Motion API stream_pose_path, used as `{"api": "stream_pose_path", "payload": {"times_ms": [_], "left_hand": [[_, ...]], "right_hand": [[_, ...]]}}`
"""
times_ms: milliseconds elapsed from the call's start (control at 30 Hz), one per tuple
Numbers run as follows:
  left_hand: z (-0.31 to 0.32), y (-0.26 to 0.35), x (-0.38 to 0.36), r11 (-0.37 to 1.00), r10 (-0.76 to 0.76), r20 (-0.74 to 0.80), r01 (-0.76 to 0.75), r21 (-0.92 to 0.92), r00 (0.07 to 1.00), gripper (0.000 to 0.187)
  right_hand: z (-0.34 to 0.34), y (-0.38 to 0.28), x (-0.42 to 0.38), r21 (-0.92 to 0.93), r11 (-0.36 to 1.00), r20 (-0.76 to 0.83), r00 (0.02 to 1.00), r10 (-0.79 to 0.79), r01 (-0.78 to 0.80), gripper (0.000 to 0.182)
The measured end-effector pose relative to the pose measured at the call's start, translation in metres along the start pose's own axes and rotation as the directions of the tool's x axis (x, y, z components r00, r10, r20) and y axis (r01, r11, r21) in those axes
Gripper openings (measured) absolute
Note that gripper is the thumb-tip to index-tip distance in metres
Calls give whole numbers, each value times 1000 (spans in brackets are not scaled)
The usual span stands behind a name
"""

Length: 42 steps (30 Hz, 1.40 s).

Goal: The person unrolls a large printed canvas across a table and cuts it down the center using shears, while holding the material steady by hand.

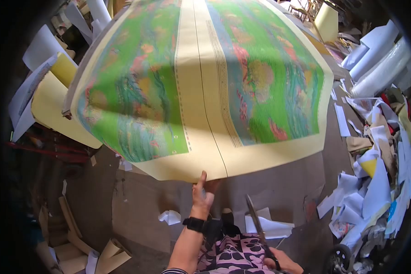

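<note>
A large printed sheet [201, 114] fills the upper middle, with two green, blue and pink patterned panels on cream. A thin dark line runs down the cream strip between the panels to the near edge. My left hand [203, 195] grips that near edge just left of the line, thumb on top and the other fingers hidden beneath. Low at the right, apart from the sheet, my right hand [284, 262] is closed around the handles of scissors [258, 223]. Their long dark blades point up and away from me.
Paper scraps [370, 192] heap up on the right, beside wrapped rolls [383, 68]. Large cream and white sheets [55, 100] lean at the left. White scraps [170, 217] and brown pieces [109, 255] lie on the floor. A small wheel [340, 258] shows at lower right.
</note>
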State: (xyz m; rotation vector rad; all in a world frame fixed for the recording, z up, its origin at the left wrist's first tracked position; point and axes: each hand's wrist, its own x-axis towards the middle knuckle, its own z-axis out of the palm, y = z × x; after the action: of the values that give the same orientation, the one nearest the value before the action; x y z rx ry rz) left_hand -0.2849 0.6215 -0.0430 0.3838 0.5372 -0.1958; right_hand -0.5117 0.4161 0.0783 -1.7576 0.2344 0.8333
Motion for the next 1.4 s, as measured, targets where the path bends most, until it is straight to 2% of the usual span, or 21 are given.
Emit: {"api": "stream_pose_path", "payload": {"times_ms": [33, 100, 167, 200, 300, 333, 367, 433, 467, 567, 667, 700, 767, 833, 967, 1033, 1067, 1167, 1233, 1300, 1400], "left_hand": [[-4, -4, 3, 998, 58, -26, -58, 16, 998, 21], [-3, -6, 2, 991, 96, -98, -86, 97, 991, 17], [10, 1, -23, 993, 102, 2, -102, -59, 995, 16], [16, 3, -36, 984, 0, -6, -1, -177, 1000, 20], [21, -19, -35, 993, -36, 4, 36, -112, 999, 24], [1, -30, -26, 873, 277, 60, -277, 402, 959, 28], [1, -27, -29, 874, 267, 58, -267, 406, 962, 28], [11, -14, -35, 834, 190, 55, -191, 518, 980, 29], [14, -10, -43, 721, 267, 116, -278, 634, 957, 26], [5, -7, -54, 607, 388, 137, -365, 706, 911, 20], [-12, -6, -59, 600, 367, 103, -320, 734, 925, 16], [-15, -6, -64, 594, 362, 96, -308, 743, 927, 16], [-10, -5, -68, 749, 204, 35, -178, 639, 978, 16], [-9, -4, -69, 752, 205, 57, -195, 629, 977, 16], [-15, -4, -68, 729, 240, 76, -231, 644, 968, 16], [-16, -4, -68, 714, 246, 89, -243, 656, 965, 17], [-13, -3, -70, 713, 240, 92, -239, 659, 966, 18], [-13, -2, -70, 710, 226, 93, -229, 666, 970, 20], [-14, -2, -69, 710, 211, 95, -219, 669, 973, 20], [-12, 0, -72, 723, 152, 74, -162, 671, 986, 21], [2, 2, -78, 663, 220, 80, -210, 718, 972, 22]], "right_hand": [[8, 15, 9, 80, 995, 146, 988, 55, -67, 52], [17, 10, 15, 13, 997, 200, 977, 72, -77, 59], [29, 7, 20, 71, 996, 167, 983, -74, 63, 61], [31, 7, 21, 110, 994, 197, 980, -14, -8, 61], [32, -1, 23, 138, 985, 215, 974, 69, -101, 62], [31, 2, 24, 121, 988, 198, 978, 72, -97, 63], [34, 7, 23, 129, 986, 194, 978, 78, -104, 63], [38, 22, 27, 78, 997, 99, 995, 15, -23, 35], [39, 25, 29, 150, 988, 121, 992, 28, -46, 41], [43, 10, 40, 177, 976, 197, 976, 89, -124, 41], [56, 13, 54, 77, 997, 120, 992, -35, 26, 41], [56, 10, 55, 49, 997, 169, 985, 46, -55, 43], [54, -7, 48, 42, 991, 204, 972, 116, -127, 42], [56, -11, 36, 103, 981, 227, 964, 136, -163, 41], [66, 6, 19, 52, 999, 116, 993, 3, -9, 43], [69, 12, 20, 149, 959, 221, 954, 204, -240, 41], [71, 1, 21, 227, 954, 129, 977, 169, -195, 35], [75, -6, 42, 216, 975, 67, 997, 34, -48, 31], [81, -9, 55, 265, 956, 104, 989, 101, -125, 29], [86, -10, 63, 333, 941, 66, 997, 45, -65, 29], [86, -19, 70, 270, 963, 70, 998, 5, -24, 34]]}}
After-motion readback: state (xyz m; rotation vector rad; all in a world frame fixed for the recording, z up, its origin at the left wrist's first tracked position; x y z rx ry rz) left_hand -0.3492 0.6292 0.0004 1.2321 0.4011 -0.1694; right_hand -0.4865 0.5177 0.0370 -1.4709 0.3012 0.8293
